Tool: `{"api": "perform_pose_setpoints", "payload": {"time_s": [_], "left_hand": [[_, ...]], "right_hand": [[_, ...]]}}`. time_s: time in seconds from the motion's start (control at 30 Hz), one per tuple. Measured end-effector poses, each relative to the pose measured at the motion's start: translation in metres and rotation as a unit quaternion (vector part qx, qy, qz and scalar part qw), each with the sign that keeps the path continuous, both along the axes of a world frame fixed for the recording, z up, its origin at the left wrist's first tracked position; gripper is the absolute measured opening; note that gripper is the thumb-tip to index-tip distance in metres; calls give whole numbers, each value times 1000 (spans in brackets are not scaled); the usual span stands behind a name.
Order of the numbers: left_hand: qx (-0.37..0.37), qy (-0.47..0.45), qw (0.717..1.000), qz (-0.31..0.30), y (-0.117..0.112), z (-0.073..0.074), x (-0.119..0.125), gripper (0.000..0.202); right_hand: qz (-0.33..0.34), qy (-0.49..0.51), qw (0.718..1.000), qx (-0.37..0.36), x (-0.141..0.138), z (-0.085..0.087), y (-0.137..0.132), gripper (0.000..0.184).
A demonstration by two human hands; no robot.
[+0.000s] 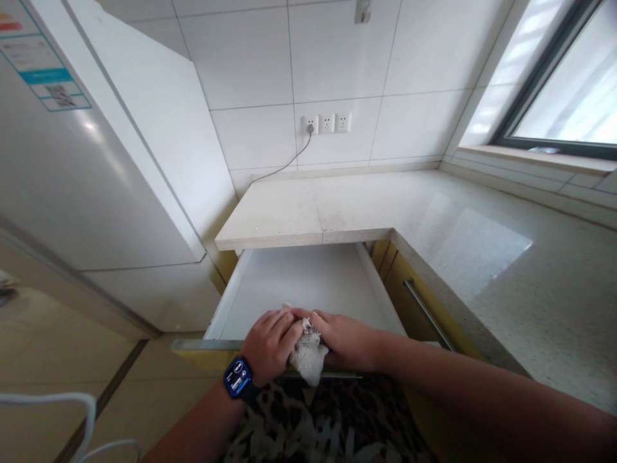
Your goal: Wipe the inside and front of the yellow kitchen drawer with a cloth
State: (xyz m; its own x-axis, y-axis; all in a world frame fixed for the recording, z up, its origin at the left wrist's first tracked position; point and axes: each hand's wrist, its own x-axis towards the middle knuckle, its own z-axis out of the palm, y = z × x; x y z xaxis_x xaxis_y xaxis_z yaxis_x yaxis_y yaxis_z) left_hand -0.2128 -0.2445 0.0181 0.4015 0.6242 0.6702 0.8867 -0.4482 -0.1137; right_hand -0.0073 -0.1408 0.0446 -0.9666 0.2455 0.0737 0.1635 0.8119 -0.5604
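A crumpled whitish cloth (309, 357) is bunched between my two hands above the front edge of a pulled-out drawer (299, 276). My left hand (270, 341), with a watch on its wrist, has its fingers curled over the cloth. From the other side my right hand (332, 331) grips the cloth too, its thumb side against it. The hands touch or nearly touch, and part of the cloth hangs down over the drawer's front panel (207, 354). The right hand's fingertips are mostly hidden behind the left hand and the cloth. White inner walls and a white bottom show in the drawer.
A pale stone countertop (434, 225) runs above the drawer and along the right. Beneath it is a cabinet door with a bar handle (427, 312). A refrigerator (120, 173) stands at the left. One wall socket (311, 125) has a plug and cord. A window (569, 90) is at upper right.
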Motion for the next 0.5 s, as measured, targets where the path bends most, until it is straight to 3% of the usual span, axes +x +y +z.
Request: {"api": "perform_pose_setpoints", "payload": {"time_s": [0.27, 0.5], "left_hand": [[13, 0, 1000, -23, 0, 4, 1, 13], [14, 2, 1000, -12, 38, 3, 1, 17]], "right_hand": [[5, -47, 997, 55, 2, 6, -5, 97], [-51, -15, 998, 35, 1, 4, 22, 96]]}}
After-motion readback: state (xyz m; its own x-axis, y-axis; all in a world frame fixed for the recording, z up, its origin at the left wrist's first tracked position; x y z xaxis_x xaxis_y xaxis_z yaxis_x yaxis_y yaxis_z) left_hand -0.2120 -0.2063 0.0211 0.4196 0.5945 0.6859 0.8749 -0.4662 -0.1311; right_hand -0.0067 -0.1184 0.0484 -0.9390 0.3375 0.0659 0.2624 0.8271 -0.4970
